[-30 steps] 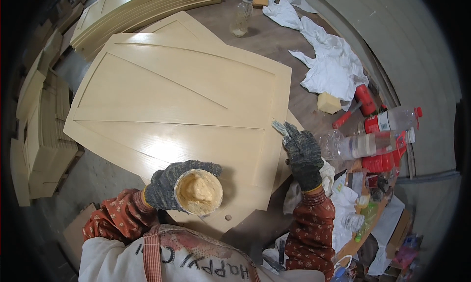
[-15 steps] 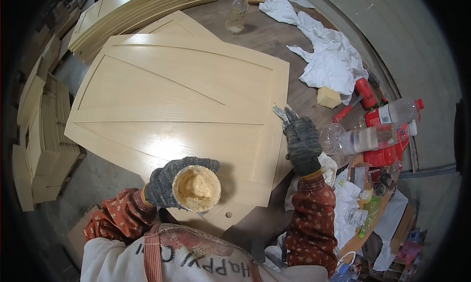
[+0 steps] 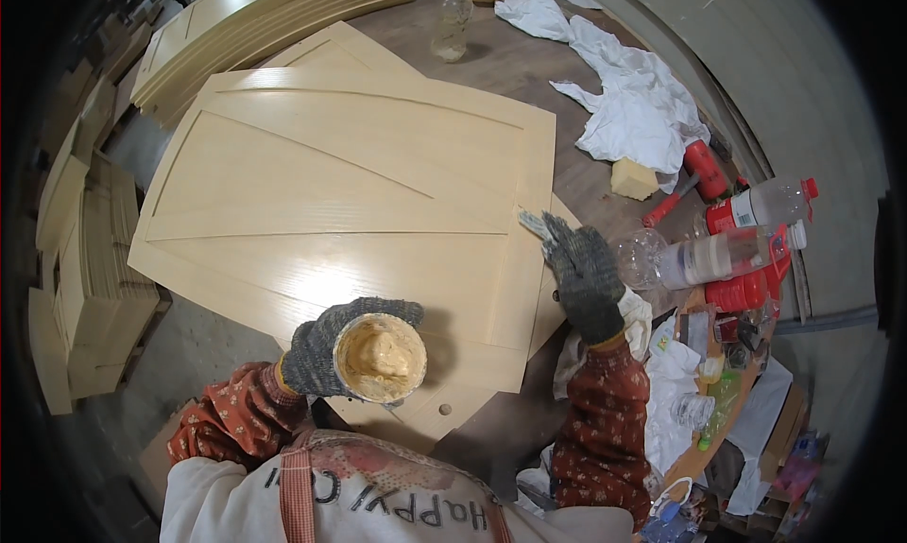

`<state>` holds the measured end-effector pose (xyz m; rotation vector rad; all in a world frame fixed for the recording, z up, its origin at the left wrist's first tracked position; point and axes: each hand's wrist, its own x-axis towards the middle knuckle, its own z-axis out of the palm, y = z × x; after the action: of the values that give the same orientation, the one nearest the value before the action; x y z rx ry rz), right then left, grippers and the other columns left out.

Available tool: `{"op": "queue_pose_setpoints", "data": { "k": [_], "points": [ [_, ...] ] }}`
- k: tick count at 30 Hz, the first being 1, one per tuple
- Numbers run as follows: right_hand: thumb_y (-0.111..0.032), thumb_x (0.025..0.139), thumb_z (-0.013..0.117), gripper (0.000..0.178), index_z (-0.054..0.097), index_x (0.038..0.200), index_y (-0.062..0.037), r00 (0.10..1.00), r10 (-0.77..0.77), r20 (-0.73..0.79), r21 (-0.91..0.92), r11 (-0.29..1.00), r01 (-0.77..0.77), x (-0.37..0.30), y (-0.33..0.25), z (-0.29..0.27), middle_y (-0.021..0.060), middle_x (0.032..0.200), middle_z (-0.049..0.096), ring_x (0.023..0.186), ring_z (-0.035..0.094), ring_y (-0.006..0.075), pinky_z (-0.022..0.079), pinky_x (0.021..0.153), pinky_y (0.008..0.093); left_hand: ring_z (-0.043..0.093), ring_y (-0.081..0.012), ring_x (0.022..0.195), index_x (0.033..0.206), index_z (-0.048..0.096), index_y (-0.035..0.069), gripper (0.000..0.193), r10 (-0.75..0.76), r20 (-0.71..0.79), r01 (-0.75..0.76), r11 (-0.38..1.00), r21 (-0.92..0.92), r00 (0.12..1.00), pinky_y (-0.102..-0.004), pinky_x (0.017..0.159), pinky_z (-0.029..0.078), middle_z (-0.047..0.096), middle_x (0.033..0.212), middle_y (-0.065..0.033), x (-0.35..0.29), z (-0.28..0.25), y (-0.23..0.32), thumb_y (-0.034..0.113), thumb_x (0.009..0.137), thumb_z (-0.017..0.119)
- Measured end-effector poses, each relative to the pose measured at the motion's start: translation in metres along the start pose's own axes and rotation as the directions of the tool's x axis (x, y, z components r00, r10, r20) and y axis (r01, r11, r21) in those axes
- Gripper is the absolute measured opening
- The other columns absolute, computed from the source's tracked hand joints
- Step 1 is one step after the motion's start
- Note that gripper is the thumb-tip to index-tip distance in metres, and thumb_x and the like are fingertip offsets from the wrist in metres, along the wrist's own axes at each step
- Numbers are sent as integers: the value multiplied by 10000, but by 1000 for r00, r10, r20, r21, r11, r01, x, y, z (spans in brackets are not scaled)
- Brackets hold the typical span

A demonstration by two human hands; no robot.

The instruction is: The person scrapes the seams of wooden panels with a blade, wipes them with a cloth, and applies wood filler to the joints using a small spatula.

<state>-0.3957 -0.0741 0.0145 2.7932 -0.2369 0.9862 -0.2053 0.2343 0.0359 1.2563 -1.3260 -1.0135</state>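
My left hand [image 3: 326,346], in a dark grey knit glove, is closed round a round tub of cream-coloured putty [image 3: 380,357], held tilted over the near edge of a pale wooden panel [image 3: 312,189]. Grooved lines run across that panel, which lies on top of other panels. At the panel's right edge, my right hand [image 3: 588,274], gloved alike, grips a small putty knife [image 3: 535,224] smeared with filler. Its blade tip is at the panel's right border. The glove hides the knife's handle.
Stacked panels [image 3: 274,33] stand at the far left, more [image 3: 104,288] beyond the table's left edge. To the right lie white cloths [image 3: 638,99], a sponge [image 3: 634,178], a red-headed mallet [image 3: 705,169] and plastic bottles [image 3: 718,259]. A glass jar [image 3: 453,23] stands at the back.
My right hand has shifted the putty knife slightly left along the panel's right border. My left hand still holds the tub in nearly the same place.
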Motion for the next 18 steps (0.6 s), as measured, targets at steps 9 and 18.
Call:
{"op": "queue_pose_setpoints", "data": {
  "k": [9,18],
  "points": [
    [-39,834,655,250,680,1083,-42,905,227,361,490,780,-390,-19,-20,-59,103,1088,675,930,623,248,505,820,347,575,-211,1163,1380,430,18,776,-231,71,240,883,-404,970,-338,1001,467,547,1328,-129,-4,-1,-4,256,752,818],
    [-97,867,602,227,686,1078,-85,933,123,339,461,842,-278,-6,-11,-56,102,917,683,788,638,271,510,701,355,587,-262,1132,1308,517,24,431,-72,4,69,938,-341,997,-379,935,522,567,1283,-175,-9,2,-14,173,919,625]
  ]
}}
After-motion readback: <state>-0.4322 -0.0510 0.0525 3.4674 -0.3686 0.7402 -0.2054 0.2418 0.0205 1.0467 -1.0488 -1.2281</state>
